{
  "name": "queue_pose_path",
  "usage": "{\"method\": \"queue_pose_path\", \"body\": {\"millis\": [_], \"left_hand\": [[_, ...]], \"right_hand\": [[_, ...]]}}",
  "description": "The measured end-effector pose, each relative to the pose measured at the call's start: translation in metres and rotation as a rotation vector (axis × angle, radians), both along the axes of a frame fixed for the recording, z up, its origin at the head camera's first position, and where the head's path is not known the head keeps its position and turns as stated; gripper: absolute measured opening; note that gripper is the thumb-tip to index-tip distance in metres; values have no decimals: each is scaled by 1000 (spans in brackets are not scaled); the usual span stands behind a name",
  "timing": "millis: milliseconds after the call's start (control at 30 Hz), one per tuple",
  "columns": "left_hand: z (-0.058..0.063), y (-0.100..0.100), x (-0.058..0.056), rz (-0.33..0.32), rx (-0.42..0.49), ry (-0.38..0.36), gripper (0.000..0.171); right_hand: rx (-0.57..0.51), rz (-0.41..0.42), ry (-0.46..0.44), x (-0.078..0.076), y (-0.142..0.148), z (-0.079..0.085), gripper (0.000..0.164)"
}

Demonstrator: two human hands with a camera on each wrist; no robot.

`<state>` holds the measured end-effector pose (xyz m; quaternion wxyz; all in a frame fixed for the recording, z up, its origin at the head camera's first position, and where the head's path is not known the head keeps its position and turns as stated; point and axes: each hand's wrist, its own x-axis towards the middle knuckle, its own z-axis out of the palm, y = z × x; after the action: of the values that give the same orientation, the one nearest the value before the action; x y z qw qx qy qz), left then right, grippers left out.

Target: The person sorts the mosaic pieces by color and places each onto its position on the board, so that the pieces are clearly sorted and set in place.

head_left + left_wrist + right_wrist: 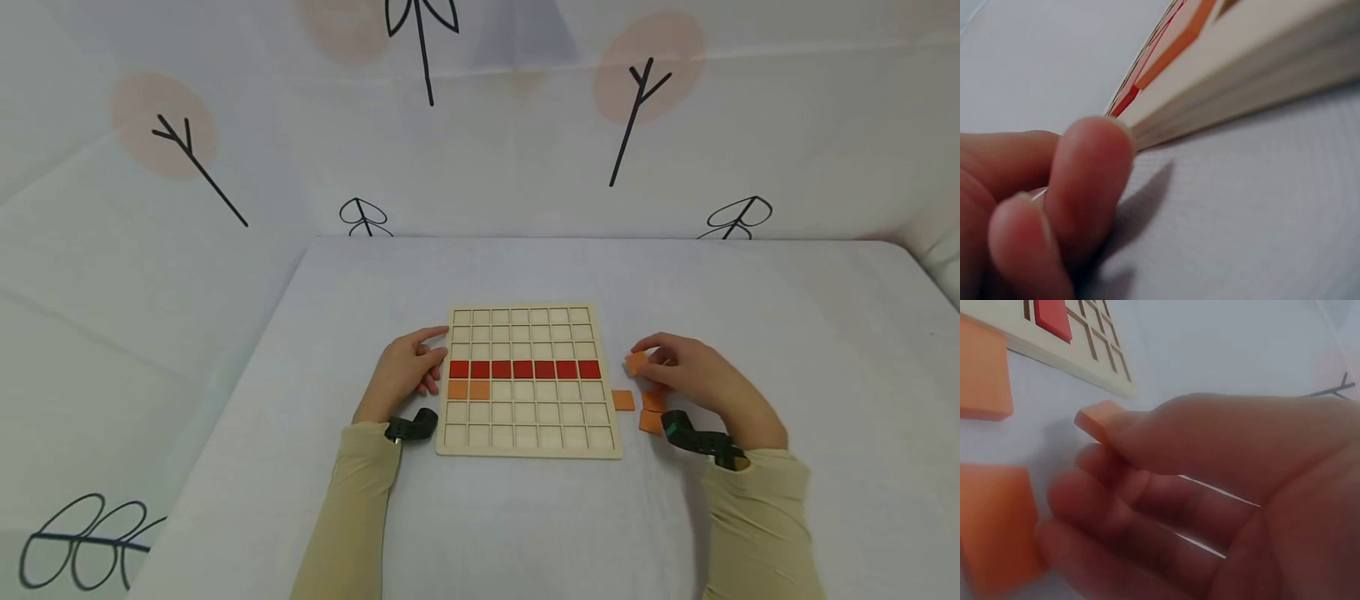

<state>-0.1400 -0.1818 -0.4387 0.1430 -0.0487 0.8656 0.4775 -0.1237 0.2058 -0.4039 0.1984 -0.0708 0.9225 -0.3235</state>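
A pale wooden grid board [613, 446] lies flat on the white table. Red square tiles [522, 369] fill its middle row, and two orange tiles [457, 390] occupy the left end of the row just below. My left hand [401, 371] touches the board's left edge with index finger and thumb; in the left wrist view a thumb tip [1094, 156] meets the board's side. To the right of the board, my right hand [697, 375] pinches an orange square tile [1099, 417] between thumb and fingers, held above the table.
Several loose orange tiles lie right of the board: one tile [623, 401] against its edge, others [651, 422] under and beside the right hand. A white cloth wall [495, 167] with drawn plants rises behind the table. Each wrist wears a dark camera band [693, 437].
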Motion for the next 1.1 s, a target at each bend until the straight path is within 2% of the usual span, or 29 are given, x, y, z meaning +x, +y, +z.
{"method": "queue_pose_path", "body": {"millis": [167, 400, 633, 900, 1100], "left_hand": [[-1, -1, 0, 1, 6, 1, 39], [-1, -1, -1, -8, 8, 5, 39], [-1, -1, -1, -6, 7, 5, 39], [-1, -1, -2, -2, 7, 1, 39], [-1, -1, -2, -4, 5, 1, 39]], "right_hand": [[-37, 19, 13, -1, -7, 1, 32], [-72, 38, 0, -2, -19, 1, 32], [-158, 41, -22, -4, -34, 0, 29], [-98, 89, 27, -6, -50, 0, 31], [-115, 128, 44, -6, -63, -2, 30]]}}
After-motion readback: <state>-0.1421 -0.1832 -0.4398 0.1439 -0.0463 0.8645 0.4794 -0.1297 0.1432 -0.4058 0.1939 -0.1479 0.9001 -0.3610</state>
